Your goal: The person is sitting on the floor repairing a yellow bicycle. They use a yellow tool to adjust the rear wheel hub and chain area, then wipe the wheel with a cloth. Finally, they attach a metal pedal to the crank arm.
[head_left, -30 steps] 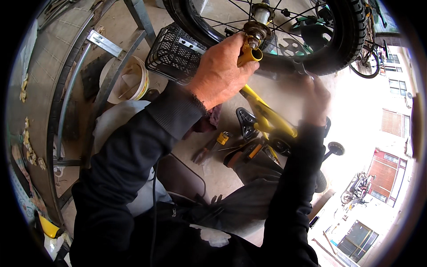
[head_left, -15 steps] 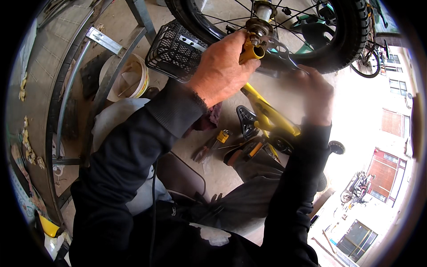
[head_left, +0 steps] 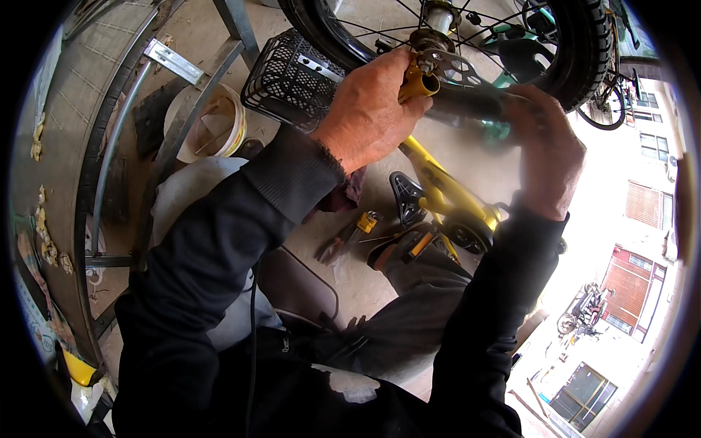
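My left hand is closed around the short open end of a yellow metal tube, just below the wheel's axle. Above it is a spoked bicycle wheel with a black knobby tyre. A flat silver wrench with cut-outs sits at the axle nut and slants down to the right. At its far end, over the lower tyre, is my right hand. Motion smears its fingers, so their grip on the wrench is unclear. Below hangs a yellow bicycle frame with a black pedal.
A black mesh basket stands left of the wheel, and a white bucket is beside a grey metal rack. Pliers and a yellow-handled tool lie on the floor. Another bicycle stands at the far right.
My right hand has swung right and slightly up. The wrench has turned with it, its far end rising. My left hand has shifted a little right with the tube.
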